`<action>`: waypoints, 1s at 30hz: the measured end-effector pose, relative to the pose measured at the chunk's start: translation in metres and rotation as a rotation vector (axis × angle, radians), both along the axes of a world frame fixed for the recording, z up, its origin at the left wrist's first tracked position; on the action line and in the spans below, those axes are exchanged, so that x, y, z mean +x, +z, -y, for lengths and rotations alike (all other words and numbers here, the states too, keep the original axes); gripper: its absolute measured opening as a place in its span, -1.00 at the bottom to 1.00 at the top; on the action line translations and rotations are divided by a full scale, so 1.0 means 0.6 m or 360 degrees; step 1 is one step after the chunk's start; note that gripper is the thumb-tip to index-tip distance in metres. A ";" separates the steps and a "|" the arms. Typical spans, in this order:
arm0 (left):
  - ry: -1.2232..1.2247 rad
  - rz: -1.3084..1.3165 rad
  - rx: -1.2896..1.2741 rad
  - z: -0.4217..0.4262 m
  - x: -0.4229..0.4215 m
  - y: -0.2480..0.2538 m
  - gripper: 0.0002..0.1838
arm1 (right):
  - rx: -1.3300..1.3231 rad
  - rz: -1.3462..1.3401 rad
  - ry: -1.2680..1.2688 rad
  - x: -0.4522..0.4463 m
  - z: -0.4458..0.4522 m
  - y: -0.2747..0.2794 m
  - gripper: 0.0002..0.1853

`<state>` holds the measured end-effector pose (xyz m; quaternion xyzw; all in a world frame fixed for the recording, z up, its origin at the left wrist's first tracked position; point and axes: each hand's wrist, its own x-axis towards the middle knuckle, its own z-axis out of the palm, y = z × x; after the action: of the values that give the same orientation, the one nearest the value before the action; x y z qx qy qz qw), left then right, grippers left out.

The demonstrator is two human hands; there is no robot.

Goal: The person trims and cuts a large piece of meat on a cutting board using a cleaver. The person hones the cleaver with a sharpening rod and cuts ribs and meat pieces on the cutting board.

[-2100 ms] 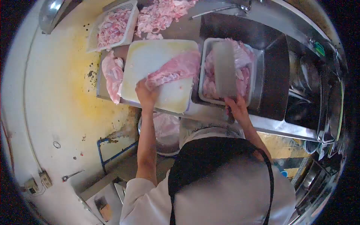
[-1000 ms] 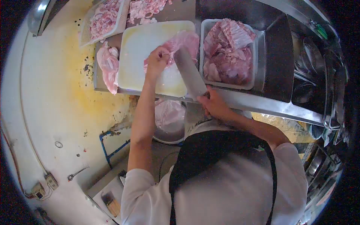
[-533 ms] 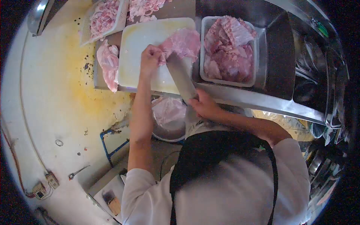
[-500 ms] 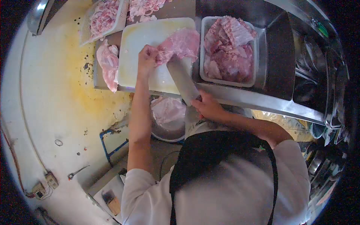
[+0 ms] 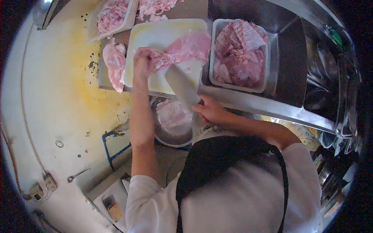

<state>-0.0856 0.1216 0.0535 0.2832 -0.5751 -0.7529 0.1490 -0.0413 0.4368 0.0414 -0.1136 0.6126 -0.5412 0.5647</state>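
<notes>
A long piece of pink meat (image 5: pixel 186 48) lies across the white cutting board (image 5: pixel 155 33). My left hand (image 5: pixel 143 62) is closed on its narrow left end, slightly blurred. My right hand (image 5: pixel 211 110) grips the handle of a wide-bladed cleaver (image 5: pixel 180 86). The blade points up and left over the front part of the board, its tip just below the meat. Right of the board stands a white tray (image 5: pixel 212 70) filled with cuts of meat (image 5: pixel 241 54). Another piece of meat (image 5: pixel 115 64) rests left of the board.
A white perforated basket (image 5: pixel 132 17) of meat pieces stands at the back left, beside loose scraps (image 5: pixel 155 7). Below the counter edge is a metal bowl (image 5: pixel 173 140) holding pale meat. A dark sink (image 5: pixel 289 62) lies to the right, a stained wall to the left.
My right hand has brought the cleaver from over the tray to the board. My left hand has moved left recently, drawing out the end of the meat.
</notes>
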 end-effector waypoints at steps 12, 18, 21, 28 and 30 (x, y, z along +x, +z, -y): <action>0.0345 -0.0301 0.0615 -0.001 -0.035 -0.062 -0.86 | -0.0279 -0.0081 -0.0498 -0.077 0.097 -0.023 -0.58; 0.0356 -0.0265 0.0505 -0.018 -0.028 -0.032 -0.77 | -0.0088 -0.0594 -0.0595 0.031 0.148 -0.085 -0.75; 0.0285 -0.0288 0.0531 0.047 0.002 -0.005 -0.77 | -0.0121 -0.0189 -0.0290 0.052 0.058 0.017 -0.73; 0.0340 -0.0353 0.0553 0.059 0.029 0.017 -0.90 | -0.0178 -0.0169 -0.0548 0.032 0.095 0.025 -0.64; 0.0257 -0.0379 0.0568 0.058 0.034 0.008 -0.91 | -0.0206 -0.0159 -0.0651 0.017 0.156 0.021 -0.65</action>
<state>-0.0654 0.0870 0.0586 0.2594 -0.3866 -0.8564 0.2231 -0.0313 0.3434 0.0543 -0.0495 0.6142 -0.6764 0.4036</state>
